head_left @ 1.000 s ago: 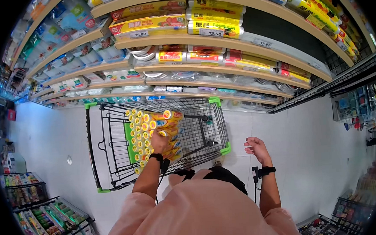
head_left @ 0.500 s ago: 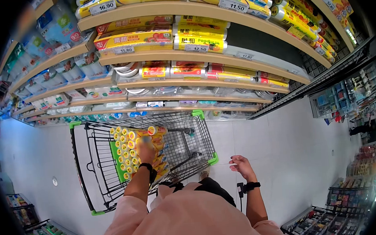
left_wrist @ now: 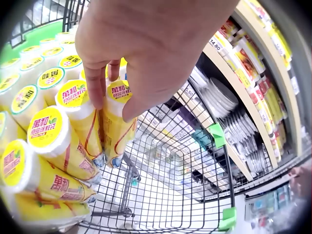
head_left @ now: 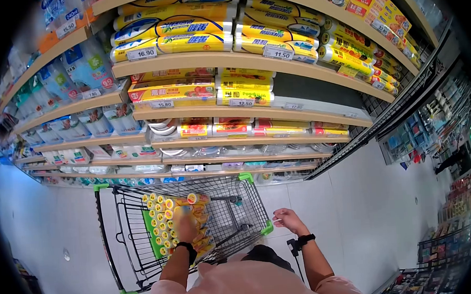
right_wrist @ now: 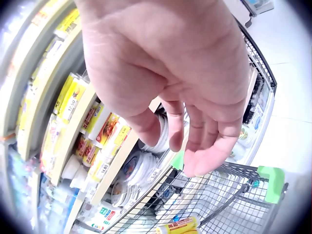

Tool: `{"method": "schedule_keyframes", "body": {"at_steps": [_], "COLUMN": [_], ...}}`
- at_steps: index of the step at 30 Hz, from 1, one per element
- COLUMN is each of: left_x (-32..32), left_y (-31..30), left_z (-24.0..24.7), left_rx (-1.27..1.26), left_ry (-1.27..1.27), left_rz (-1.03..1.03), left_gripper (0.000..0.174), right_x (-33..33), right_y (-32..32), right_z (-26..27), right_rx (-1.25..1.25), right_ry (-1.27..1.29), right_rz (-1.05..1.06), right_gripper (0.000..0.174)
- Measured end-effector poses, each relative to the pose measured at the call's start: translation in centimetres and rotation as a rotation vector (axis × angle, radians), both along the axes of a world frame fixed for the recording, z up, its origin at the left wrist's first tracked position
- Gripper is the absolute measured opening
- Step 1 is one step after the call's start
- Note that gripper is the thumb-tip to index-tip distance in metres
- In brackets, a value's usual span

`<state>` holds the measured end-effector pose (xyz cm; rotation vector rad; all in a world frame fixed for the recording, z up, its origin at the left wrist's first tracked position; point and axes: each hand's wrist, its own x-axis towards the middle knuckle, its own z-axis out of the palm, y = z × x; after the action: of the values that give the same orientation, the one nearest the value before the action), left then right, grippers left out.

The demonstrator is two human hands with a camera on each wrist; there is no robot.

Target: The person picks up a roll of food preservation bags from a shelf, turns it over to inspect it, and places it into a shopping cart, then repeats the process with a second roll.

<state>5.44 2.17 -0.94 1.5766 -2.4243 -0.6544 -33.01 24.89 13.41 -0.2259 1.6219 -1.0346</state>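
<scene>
As I read the head view, left hand [head_left: 185,225]: reaches down onto the yellow rolls [head_left: 161,225] standing in the shopping cart [head_left: 254,202]; its fingers are blurred, so I cannot confirm the grip from this feed.
Left forearm [head_left: 174,266], head view: extends forward from the lower edge, with a black band [head_left: 188,251] at the wrist.
Right hand [head_left: 288,221], head view: hangs near the cart's green corner piece [head_left: 267,229], fingers bent inward and pointing left; I see nothing in them.
Roll position, head view: packed at the handle end of the cart, printed caps facing up.
Left fingers [left_wrist: 96,90], left wrist view: curled down one side of a gripped roll [left_wrist: 120,92], with the thumb [left_wrist: 129,110] against its other side; I read a pinch just below the cap.
Left hand pose, left wrist view: back of the hand uppermost, digits directed downward, neighbouring rolls close by.
Right fingers [right_wrist: 209,157], right wrist view: loosely bent and released, apart from the thumb.
Right hand pose, right wrist view: palm side visible, digits directed downward, cart mesh and stocked shelves [right_wrist: 73,129] beyond.
</scene>
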Motion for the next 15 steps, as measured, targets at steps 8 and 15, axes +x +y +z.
{"method": "schedule_keyframes", "body": {"at_steps": [8,15], "left_x": [-1.3,-1.5], "left_y": [0.2,0.6], "left_z": [3.4,5.0], "left_rx": [0.241,0.088], "left_ry": [0.017,0.239], "left_rz": [0.185,0.211], "left_gripper": [0.056,0.054], "right_x": [2.0,2.1], "right_y": [0.5,2.6], "right_z": [0.1,0.7], "right_rx": [-0.021,0.016], "right_ry": [-0.031,0.026], "right_rz": [-0.040,-0.050], "right_gripper": [0.019,0.021]}}
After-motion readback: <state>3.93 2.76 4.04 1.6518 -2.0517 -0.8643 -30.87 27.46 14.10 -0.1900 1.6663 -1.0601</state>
